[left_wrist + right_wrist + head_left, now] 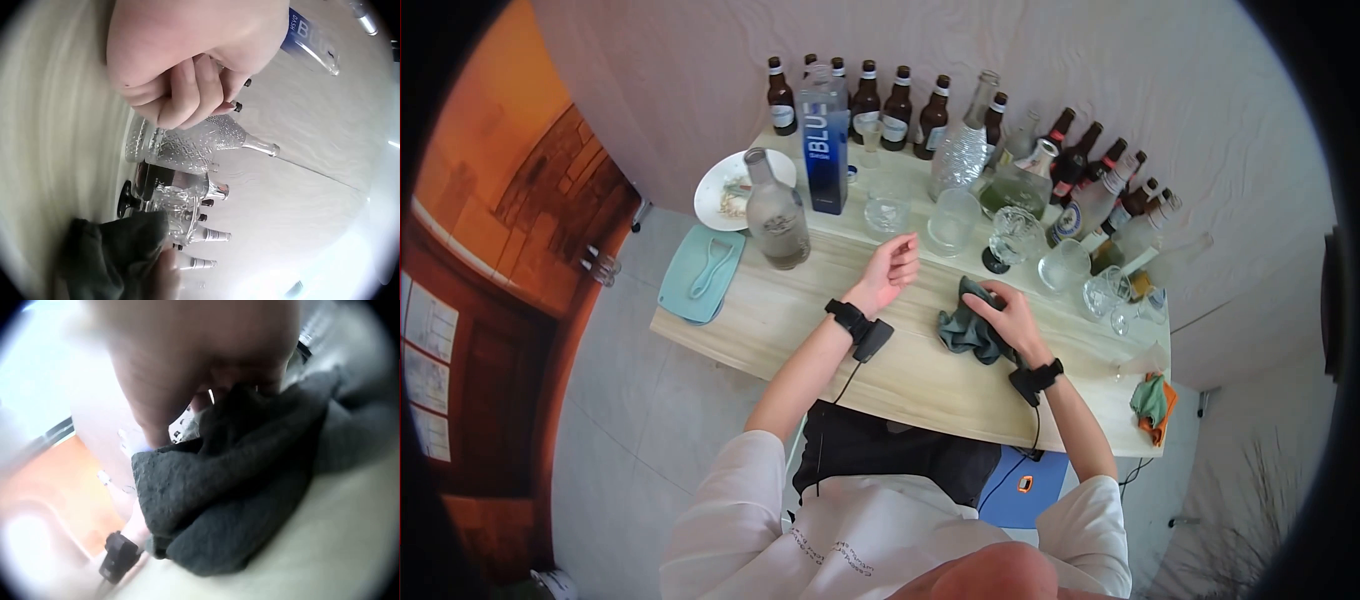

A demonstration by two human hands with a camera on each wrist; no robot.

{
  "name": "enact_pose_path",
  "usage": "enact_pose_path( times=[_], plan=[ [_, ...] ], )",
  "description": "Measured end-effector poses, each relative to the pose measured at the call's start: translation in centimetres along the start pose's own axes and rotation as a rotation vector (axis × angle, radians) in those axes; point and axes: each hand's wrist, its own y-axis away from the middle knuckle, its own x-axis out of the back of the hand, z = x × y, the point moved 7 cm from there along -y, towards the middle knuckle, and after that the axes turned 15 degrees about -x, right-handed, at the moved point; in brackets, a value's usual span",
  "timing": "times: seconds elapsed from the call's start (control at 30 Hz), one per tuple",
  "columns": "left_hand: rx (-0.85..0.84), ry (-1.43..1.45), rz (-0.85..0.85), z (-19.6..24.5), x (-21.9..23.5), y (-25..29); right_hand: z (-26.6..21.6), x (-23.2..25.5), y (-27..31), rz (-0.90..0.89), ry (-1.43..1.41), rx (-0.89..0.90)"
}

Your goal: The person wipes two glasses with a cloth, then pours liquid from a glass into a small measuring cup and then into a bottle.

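Note:
My right hand (pixel 1012 322) grips a crumpled dark grey-green cloth (pixel 972 330) at the middle of the table. In the right wrist view the cloth (pixel 231 481) hangs in folds below the fingers, and part of that hand is hidden behind it. To its left, my left hand (pixel 888 270) is raised over the table with loosely bent fingers and nothing in them. The left wrist view shows the fingers of this hand (pixel 187 81) curled toward the palm. Nearest to both hands are a frosted glass tumbler (pixel 952 224) and a cut-glass goblet with a black foot (pixel 1014 236).
Brown beer bottles (pixel 895 110), a tall blue bottle (pixel 824 150) and a textured clear bottle (pixel 962 150) line the back. A grey glass bottle (pixel 777 215), white plate (pixel 712 190) and teal cutting board (pixel 685 262) with a peeler lie left. Folded cloths (pixel 1152 405) lie at the right edge.

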Motion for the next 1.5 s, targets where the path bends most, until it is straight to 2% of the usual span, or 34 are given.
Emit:
enact_pose_path(
  times=[0.03, 0.13, 0.17, 0.3, 0.4, 0.47, 0.57, 0.63, 0.67, 0.73, 0.93, 1.03, 1.13, 1.3, 1.4, 1.5],
  plan=[
    [0.007, 0.015, -0.014, -0.2, 0.0, -0.3, -1.2, 0.5, 0.3, 0.115, 0.176, 0.145],
    [0.054, 0.019, -0.093, -0.4, -0.6, -0.5, -7.2, 1.5, 2.6, 0.285, 0.571, 0.395],
    [0.061, 0.024, -0.113, -0.3, -0.7, -0.5, -8.6, 1.7, 2.9, 0.275, 0.607, 0.421],
    [0.058, 0.054, -0.164, -0.4, -1.0, -0.5, -15.3, 1.8, 2.8, 0.133, 0.401, 0.332],
    [0.065, 0.006, -0.102, -0.3, -1.7, 0.0, -21.3, -0.1, 1.9, 0.012, 0.197, 0.358],
    [-0.017, -0.041, -0.04, -1.7, 0.5, -1.0, -23.9, -3.1, 0.5, -0.05, 0.117, 0.505],
    [-0.188, -0.042, 0.217, -2.9, 0.6, -2.2, -24.2, -10.1, -2.3, -0.096, -0.059, 0.415],
    [-0.018, 0.072, 0.064, -3.4, 2.1, -2.7, -23.5, -14.6, -4.1, -0.14, -0.136, 0.335],
    [0.07, 0.116, -0.011, -2.8, 1.7, -2.3, -23.0, -16.2, -4.7, -0.142, -0.152, 0.316],
    [0.134, 0.132, -0.151, -1.6, -0.7, -1.6, -22.8, -18.2, -5.9, -0.137, -0.174, 0.281],
    [0.151, 0.035, -0.201, -1.4, -1.1, -2.3, -26.4, -18.8, -6.8, -0.089, -0.144, 0.475],
    [0.205, 0.019, -0.194, -1.8, -0.6, -2.9, -29.0, -19.2, -7.2, -0.281, -0.165, 0.352],
    [0.22, -0.005, -0.203, -1.8, 0.1, -3.6, -29.9, -20.0, -7.1, -0.172, -0.358, 0.546],
    [0.178, 0.0, -0.191, -1.4, 0.2, -3.2, -29.4, -20.4, -7.2, -0.129, -0.342, 0.505],
    [0.125, 0.025, -0.24, -1.7, 0.6, -3.7, -28.6, -20.1, -6.8, -0.081, -0.375, 0.495],
    [0.136, 0.02, -0.191, -1.6, 0.2, -3.1, -28.4, -19.1, -6.6, -0.068, -0.463, 0.52]
  ],
)
